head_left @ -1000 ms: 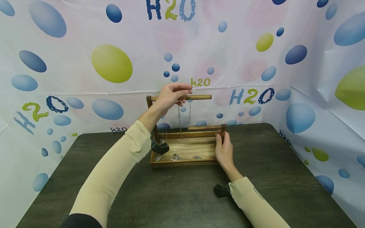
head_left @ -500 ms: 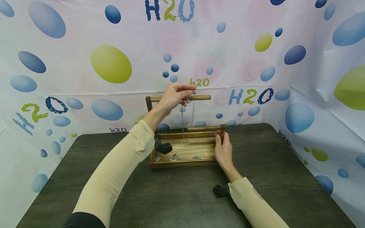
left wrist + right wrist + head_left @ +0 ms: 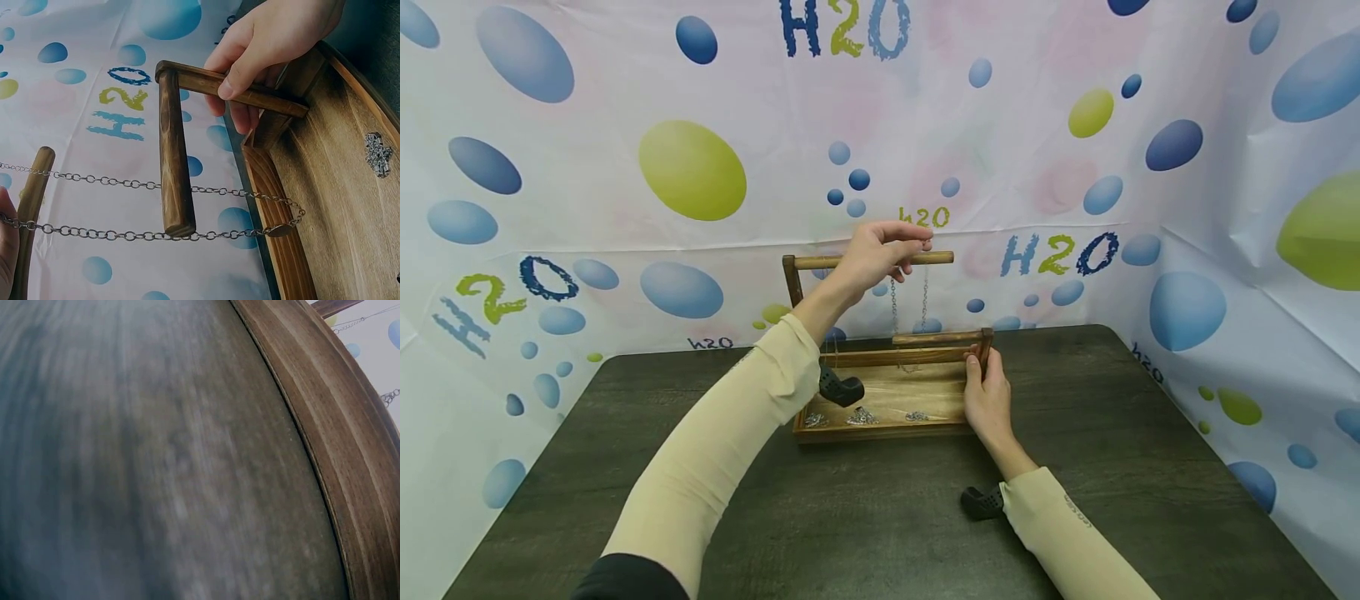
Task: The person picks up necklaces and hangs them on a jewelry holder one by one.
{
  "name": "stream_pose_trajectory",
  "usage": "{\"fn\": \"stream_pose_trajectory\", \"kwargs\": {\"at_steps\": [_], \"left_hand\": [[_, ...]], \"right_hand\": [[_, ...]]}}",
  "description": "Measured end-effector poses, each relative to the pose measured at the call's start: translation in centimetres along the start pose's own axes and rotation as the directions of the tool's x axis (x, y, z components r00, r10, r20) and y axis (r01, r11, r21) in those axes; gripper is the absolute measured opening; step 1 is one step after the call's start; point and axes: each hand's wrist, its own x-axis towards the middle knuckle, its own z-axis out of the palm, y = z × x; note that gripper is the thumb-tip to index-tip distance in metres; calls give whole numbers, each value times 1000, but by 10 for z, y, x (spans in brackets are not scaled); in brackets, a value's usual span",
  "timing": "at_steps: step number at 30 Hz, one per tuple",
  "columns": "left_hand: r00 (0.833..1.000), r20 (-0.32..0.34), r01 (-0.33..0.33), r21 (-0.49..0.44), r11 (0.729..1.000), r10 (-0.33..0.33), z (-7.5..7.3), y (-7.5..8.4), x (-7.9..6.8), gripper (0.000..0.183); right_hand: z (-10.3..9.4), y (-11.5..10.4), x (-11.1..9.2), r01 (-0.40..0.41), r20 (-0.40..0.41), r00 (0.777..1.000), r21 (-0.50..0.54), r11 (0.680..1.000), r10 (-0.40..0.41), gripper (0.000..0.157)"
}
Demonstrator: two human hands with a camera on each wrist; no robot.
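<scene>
A silver chain necklace (image 3: 925, 300) hangs in a long loop from my left hand (image 3: 880, 254), whose thumb and fingers pinch its top just above the upper bar (image 3: 938, 257) of a wooden jewelry stand. A small flat pendant (image 3: 279, 230) is at the loop's low end, over the tray's back edge. In the left wrist view one strand passes behind the lower bar (image 3: 174, 150), the other crosses its free end. My right hand (image 3: 989, 398) grips the stand's right post (image 3: 988, 342). Only the tray's side (image 3: 337, 425) and the tabletop fill most of the right wrist view.
Several small heaps of silver chain lie along the front of the stand's tray (image 3: 895, 392), one heap (image 3: 862, 416) near its middle. Thin chains hang from the upper bar's left part, partly behind my left arm. The dark table (image 3: 850, 508) ends at a patterned backdrop (image 3: 1037, 167).
My left hand has shifted right along the upper bar, and the hanging necklace has moved right with it. My right hand stays on the post.
</scene>
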Motion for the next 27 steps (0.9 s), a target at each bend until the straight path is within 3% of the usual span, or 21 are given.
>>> {"fn": "stream_pose_trajectory", "kwargs": {"at_steps": [27], "left_hand": [[998, 53, -30, 40, 999, 28, 29, -1, 15, 21]], "right_hand": [[-1, -1, 1, -22, 8, 1000, -5, 1000, 22, 33]]}}
